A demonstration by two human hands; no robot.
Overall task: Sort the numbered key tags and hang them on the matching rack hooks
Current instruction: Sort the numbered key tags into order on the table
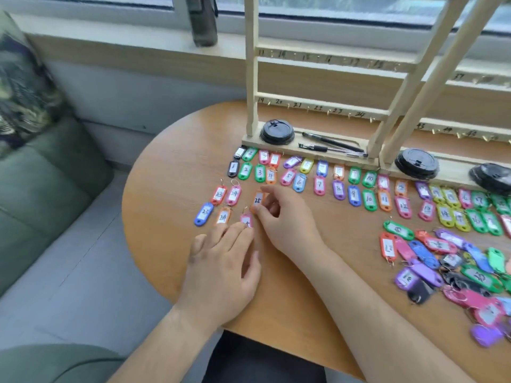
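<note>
1. At the left of the counter (166,194) lies a four-tag cluster (219,194), marked 23 and 24 in pairs.
2. The left hand (224,266) lies flat, its grip open with straight fingers. The fingertips rest on a small pink tag (246,220) lying on the counter.
3. The right hand (287,219) has its grip closed in a pinch on the lower end of the orange tag (257,200) marked 25, just right of the cluster. I cannot tell whether the tag is lifted.
4. Behind it, the sorted rows (320,185), numbered from 1, run along the foot of the wooden rack (318,106), which has numbered hooks. A black lid (277,131) and two pens (331,145) sit on its base.
5. At the far right lies a loose pile of tags (448,266).
</note>
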